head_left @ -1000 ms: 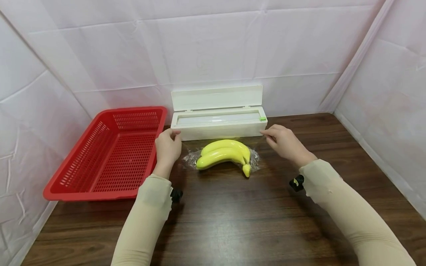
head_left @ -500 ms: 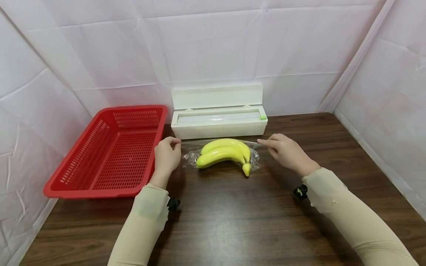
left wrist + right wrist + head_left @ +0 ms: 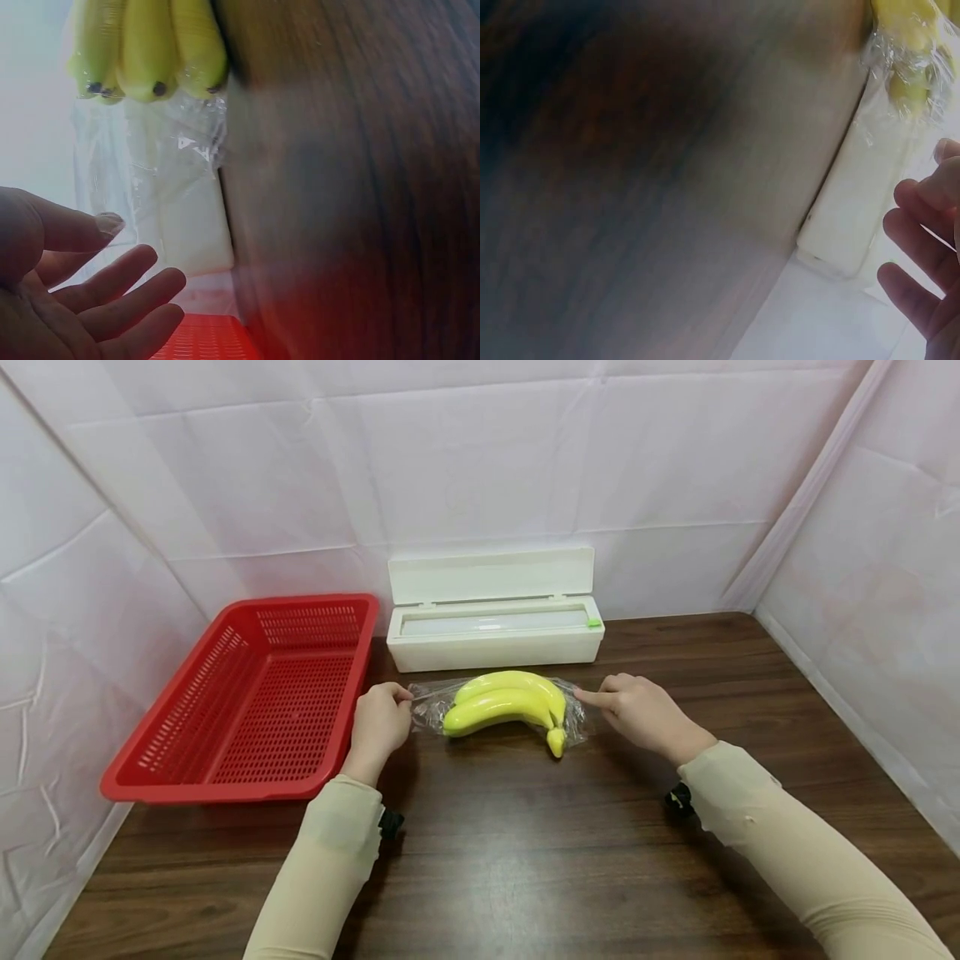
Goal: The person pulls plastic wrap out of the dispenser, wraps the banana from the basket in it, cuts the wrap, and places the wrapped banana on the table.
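A bunch of yellow bananas (image 3: 510,706) lies on the table with clear plastic wrap (image 3: 432,710) around it, crinkled at both ends. My left hand (image 3: 380,718) pinches the film's left far corner between thumb and index finger; in the left wrist view the other fingers of that hand (image 3: 97,292) are spread loosely. On the opposite side, my right hand (image 3: 641,710) holds the right far corner of the film at the tips of thumb and index finger. The right wrist view catches this hand (image 3: 934,232) only at its edge, with part of the film beside it.
Behind the bananas stands a long white wrap dispenser (image 3: 495,652), lid raised, with a green slider (image 3: 594,623) at its right end. A red plastic basket (image 3: 240,793) is to the left, close to my left hand. The dark wooden table (image 3: 525,852) meets white cloth walls (image 3: 480,468).
Both hands have come down and nearer from the dispenser's front edge, bringing the stretched film edge toward the bananas. The film now lies lower against them. Bananas, dispenser and basket stay in place.
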Demonstrator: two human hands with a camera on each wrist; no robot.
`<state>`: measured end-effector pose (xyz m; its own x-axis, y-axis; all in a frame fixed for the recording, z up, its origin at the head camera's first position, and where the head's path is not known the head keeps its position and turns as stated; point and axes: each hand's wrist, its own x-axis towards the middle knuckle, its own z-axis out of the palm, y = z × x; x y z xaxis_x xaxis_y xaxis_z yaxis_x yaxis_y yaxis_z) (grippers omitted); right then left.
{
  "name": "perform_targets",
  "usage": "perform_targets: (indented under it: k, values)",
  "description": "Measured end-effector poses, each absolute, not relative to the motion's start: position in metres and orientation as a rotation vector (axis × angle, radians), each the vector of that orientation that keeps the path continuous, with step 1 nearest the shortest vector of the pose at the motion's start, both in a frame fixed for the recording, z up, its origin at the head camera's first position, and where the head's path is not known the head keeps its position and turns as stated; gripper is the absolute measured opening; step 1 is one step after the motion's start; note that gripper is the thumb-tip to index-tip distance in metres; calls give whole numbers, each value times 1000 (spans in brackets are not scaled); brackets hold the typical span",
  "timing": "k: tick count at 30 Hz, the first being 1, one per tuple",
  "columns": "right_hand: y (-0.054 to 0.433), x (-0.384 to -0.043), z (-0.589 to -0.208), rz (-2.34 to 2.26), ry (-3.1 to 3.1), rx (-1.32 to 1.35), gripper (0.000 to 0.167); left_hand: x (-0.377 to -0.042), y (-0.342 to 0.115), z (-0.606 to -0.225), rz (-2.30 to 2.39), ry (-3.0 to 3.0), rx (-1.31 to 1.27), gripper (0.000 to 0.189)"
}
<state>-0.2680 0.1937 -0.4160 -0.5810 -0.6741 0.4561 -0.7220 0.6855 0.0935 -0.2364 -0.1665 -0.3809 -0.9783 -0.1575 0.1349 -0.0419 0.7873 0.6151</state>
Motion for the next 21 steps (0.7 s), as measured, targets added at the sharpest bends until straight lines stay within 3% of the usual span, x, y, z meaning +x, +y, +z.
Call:
perform_targets:
  k: [21]
  values:
    - [189, -267, -420, 66, -2517, 1085, 41, -238, -169, -394, -959, -2912, 162, 18]
